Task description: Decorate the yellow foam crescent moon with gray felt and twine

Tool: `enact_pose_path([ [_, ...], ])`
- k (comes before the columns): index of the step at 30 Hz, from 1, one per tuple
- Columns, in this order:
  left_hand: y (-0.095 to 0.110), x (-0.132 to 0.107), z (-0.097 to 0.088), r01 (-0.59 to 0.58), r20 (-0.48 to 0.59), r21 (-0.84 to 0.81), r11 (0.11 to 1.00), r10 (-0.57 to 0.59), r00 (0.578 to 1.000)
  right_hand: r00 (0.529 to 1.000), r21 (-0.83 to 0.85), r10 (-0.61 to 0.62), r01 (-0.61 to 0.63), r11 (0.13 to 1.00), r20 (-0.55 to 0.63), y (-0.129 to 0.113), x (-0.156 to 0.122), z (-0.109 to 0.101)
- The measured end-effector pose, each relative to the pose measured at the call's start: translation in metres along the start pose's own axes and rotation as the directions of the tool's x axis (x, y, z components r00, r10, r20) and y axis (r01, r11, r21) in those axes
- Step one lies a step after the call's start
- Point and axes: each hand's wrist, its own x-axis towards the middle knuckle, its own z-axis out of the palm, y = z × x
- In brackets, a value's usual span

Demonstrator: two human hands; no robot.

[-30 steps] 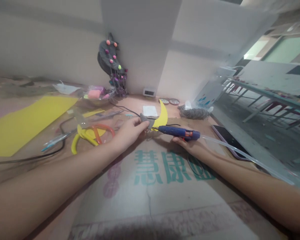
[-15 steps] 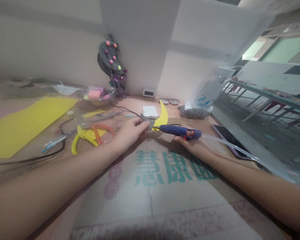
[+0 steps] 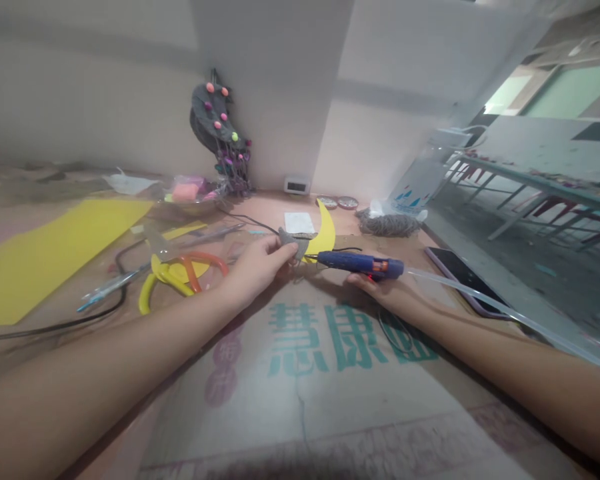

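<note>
Between the thumb and fingers of my left hand [image 3: 267, 261] is the grey-wrapped end of a crescent. That grey yarn wrapping [image 3: 293, 245] covers one end, while the rest is a bare yellow crescent [image 3: 326, 230] curving upward. My right hand [image 3: 375, 287] is closed around a blue hot glue gun [image 3: 355, 262], whose metal tip points left at the edge where the grey meets the yellow. A long clear glue stick [image 3: 460, 290] sticks out of the gun's back end. The fingers of my right hand are partly hidden by the gun.
Left lie scissors with yellow and orange handles [image 3: 195, 267], yellow sheets [image 3: 55, 260] and a pen [image 3: 113, 290]. A phone [image 3: 463, 280] lies at right, near grey yarn [image 3: 390, 223] and a clear bottle [image 3: 420, 177]. A decorated grey crescent [image 3: 213, 120] stands against the wall.
The view has shifted very slightly. Both hands keep nearly the same pose, with the glue gun's tip still at the crescent.
</note>
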Motion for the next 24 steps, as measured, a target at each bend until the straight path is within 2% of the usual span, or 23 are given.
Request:
enact_pose_path([
  [11, -0.0061, 0.0013, -0.0003, -0.004, 0.011, -0.017, 1.000, 0.004, 1.000, 1.000, -0.006, -0.010, 0.011, 1.000, 0.007, -0.0024, 0.0007, -0.0019],
  [24, -0.0012, -0.0011, -0.0005, 0.000, 0.009, 0.034, 0.999, 0.000, 1.000, 1.000, -0.030, 0.028, -0.028, 0.999, 0.001, 0.0001, -0.0008, -0.0022],
])
